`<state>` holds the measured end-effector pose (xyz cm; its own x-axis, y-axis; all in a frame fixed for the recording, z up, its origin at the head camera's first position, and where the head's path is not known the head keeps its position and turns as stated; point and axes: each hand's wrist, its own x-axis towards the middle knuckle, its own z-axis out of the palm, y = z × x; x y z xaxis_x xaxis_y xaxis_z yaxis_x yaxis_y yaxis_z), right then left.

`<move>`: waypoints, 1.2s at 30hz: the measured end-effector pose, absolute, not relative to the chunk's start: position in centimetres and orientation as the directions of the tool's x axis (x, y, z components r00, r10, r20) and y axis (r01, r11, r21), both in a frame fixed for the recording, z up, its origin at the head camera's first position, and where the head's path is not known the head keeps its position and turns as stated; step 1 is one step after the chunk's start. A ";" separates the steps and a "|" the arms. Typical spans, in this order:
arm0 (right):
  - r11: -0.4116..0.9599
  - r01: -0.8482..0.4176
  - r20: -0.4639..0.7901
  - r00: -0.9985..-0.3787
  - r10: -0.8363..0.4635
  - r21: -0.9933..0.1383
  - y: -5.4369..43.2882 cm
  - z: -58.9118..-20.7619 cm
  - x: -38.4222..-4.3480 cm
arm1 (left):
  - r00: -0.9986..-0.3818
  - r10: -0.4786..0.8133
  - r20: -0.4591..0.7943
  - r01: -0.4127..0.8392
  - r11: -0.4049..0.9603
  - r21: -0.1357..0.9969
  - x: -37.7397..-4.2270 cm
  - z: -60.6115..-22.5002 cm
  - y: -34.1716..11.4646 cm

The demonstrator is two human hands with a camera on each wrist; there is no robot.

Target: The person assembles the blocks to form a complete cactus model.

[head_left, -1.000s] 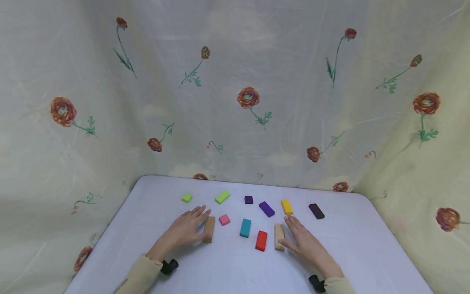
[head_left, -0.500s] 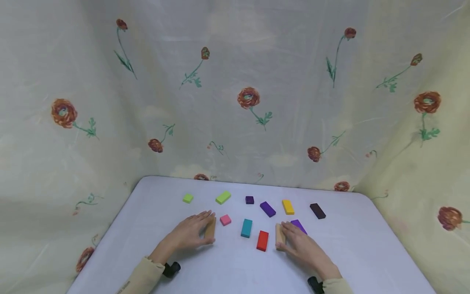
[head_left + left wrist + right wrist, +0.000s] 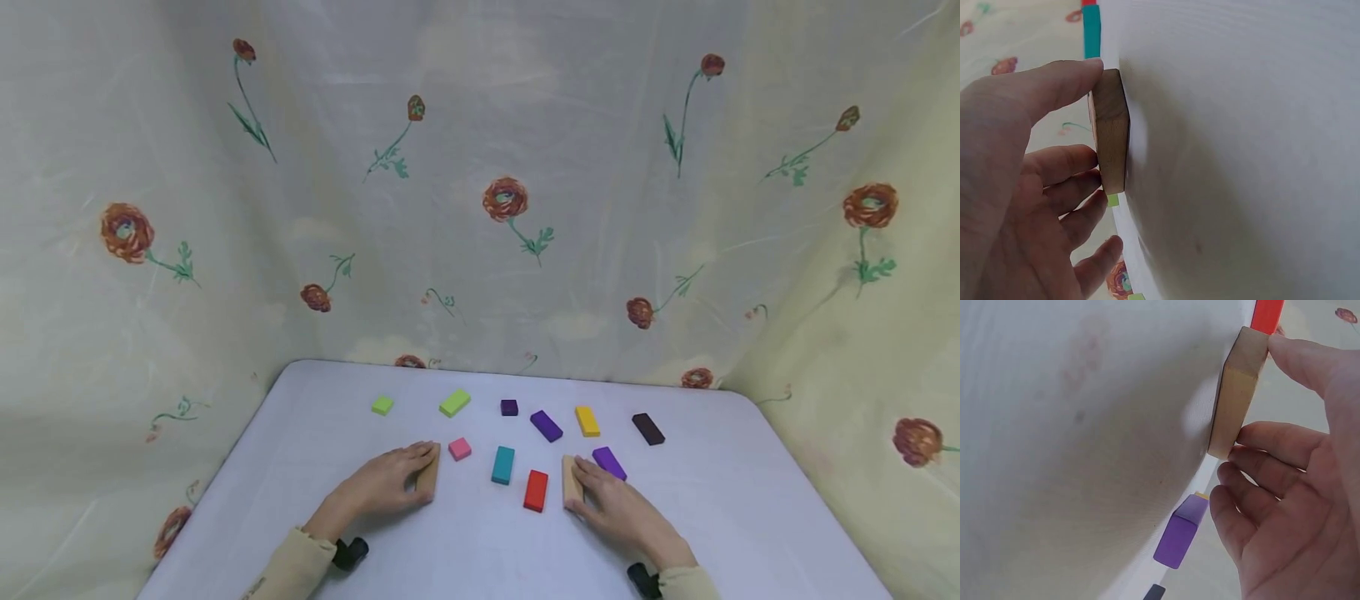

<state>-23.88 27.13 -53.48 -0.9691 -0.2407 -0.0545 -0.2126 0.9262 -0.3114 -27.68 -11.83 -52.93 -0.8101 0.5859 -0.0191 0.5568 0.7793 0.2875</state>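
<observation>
My left hand (image 3: pixel 384 482) pinches a brown wooden block (image 3: pixel 428 475) lengthwise on the table. In the left wrist view its thumb is at one end of that block (image 3: pixel 1112 134) and the fingertips are at the other. On the right, a paler wooden block (image 3: pixel 570 482) lies between the thumb and fingers of my right hand (image 3: pixel 621 510). The right wrist view has this pale block (image 3: pixel 1234 397) held in the same way, close over the white surface. A red block (image 3: pixel 536 492) and a teal block (image 3: pixel 503 465) lie between the hands.
Beside the right hand's fingers lies a purple block (image 3: pixel 609 463). Farther back are a pink block (image 3: pixel 460 449), two light green blocks (image 3: pixel 454 403), a dark purple cube (image 3: pixel 509 407), another purple block (image 3: pixel 546 426), a yellow block (image 3: pixel 588 422) and a black block (image 3: pixel 648 429). Flowered cloth (image 3: pixel 585 250) surrounds the table.
Both hands have come down and closed their thumbs and fingers on the ends of the wooden blocks. The right hand's fingers drew back, uncovering the second purple block.
</observation>
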 end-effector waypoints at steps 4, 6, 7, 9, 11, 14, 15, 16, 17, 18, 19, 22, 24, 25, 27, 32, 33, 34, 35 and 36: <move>0.929 -0.183 -0.083 -0.972 -0.220 -0.321 27.1 -53.4 -23.9 | -0.816 0.578 -0.024 0.542 0.778 0.318 -27.7 -52.9 -11.8; 0.929 -0.181 -0.089 -0.971 -0.220 -0.322 27.1 -53.4 -23.9 | -0.819 0.574 -0.021 0.537 0.778 0.327 -27.7 -52.9 -11.7; 0.929 -0.185 -0.084 -0.971 -0.222 -0.320 27.1 -53.4 -23.9 | -0.820 0.572 -0.019 0.535 0.777 0.333 -27.7 -52.9 -11.7; 0.928 -0.204 -0.068 -0.969 -0.236 -0.313 27.1 -53.3 -23.8 | -0.823 0.568 -0.016 0.530 0.778 0.337 -27.7 -52.9 -11.6; 0.925 -0.225 -0.048 -0.967 -0.251 -0.306 27.2 -53.3 -23.8 | -0.827 0.562 -0.020 0.523 0.782 0.339 -27.7 -52.9 -11.6; 0.922 -0.237 -0.034 -0.965 -0.259 -0.305 27.2 -53.2 -23.8 | -0.831 0.555 -0.026 0.514 0.786 0.344 -27.8 -53.0 -11.5; 0.922 -0.238 -0.034 -0.965 -0.260 -0.307 27.2 -53.2 -23.8 | -0.832 0.555 -0.027 0.513 0.786 0.344 -27.8 -53.0 -11.5; 0.921 -0.235 -0.036 -0.965 -0.259 -0.309 27.2 -53.2 -23.8 | -0.833 0.553 -0.031 0.510 0.787 0.348 -27.7 -53.0 -11.5; 0.921 -0.234 -0.037 -0.966 -0.258 -0.311 27.1 -53.2 -23.8 | -0.833 0.552 -0.032 0.508 0.787 0.350 -27.7 -52.9 -11.5; 0.921 -0.231 -0.038 -0.966 -0.255 -0.314 27.1 -53.2 -23.8 | -0.834 0.551 -0.031 0.508 0.787 0.350 -27.7 -52.9 -11.5; 0.921 -0.229 -0.039 -0.966 -0.254 -0.316 27.1 -53.2 -23.8 | -0.834 0.551 -0.027 0.507 0.786 0.353 -27.7 -52.9 -11.4; 0.920 -0.226 -0.041 -0.967 -0.252 -0.319 27.0 -53.3 -23.9 | -0.837 0.547 -0.026 0.505 0.790 0.346 -27.7 -52.8 -11.3; 0.921 -0.228 -0.039 -0.967 -0.253 -0.315 27.0 -53.3 -23.9 | -0.837 0.547 -0.021 0.508 0.792 0.339 -27.7 -52.7 -11.3; 0.922 -0.228 -0.038 -0.967 -0.252 -0.312 27.0 -53.3 -23.9 | -0.836 0.548 -0.019 0.511 0.792 0.334 -27.8 -52.8 -11.3; 0.924 -0.227 -0.039 -0.967 -0.250 -0.308 27.1 -53.3 -23.9 | -0.834 0.551 -0.018 0.516 0.791 0.329 -27.8 -52.8 -11.3; 0.925 -0.222 -0.044 -0.968 -0.247 -0.309 27.1 -53.2 -24.0 | -0.832 0.555 -0.011 0.526 0.794 0.304 -27.9 -53.0 -11.3; 0.925 -0.222 -0.045 -0.968 -0.247 -0.308 27.1 -53.2 -24.0 | -0.831 0.556 -0.009 0.529 0.795 0.298 -27.9 -53.0 -11.3; 0.926 -0.220 -0.046 -0.968 -0.246 -0.308 27.1 -53.2 -24.0 | -0.832 0.555 -0.010 0.528 0.797 0.292 -27.9 -53.0 -11.3; 0.926 -0.219 -0.049 -0.968 -0.245 -0.309 27.1 -53.3 -24.0 | -0.832 0.555 -0.007 0.530 0.798 0.287 -27.8 -53.0 -11.3; 0.925 -0.218 -0.050 -0.968 -0.245 -0.311 27.1 -53.3 -24.0 | -0.832 0.555 -0.006 0.532 0.799 0.281 -27.7 -52.9 -11.3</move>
<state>-24.00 27.09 -53.34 -0.9682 -0.2450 -0.0501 -0.2180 0.9252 -0.3106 -27.74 -11.26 -52.90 -0.8316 0.5553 -0.0062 0.5315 0.7991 0.2811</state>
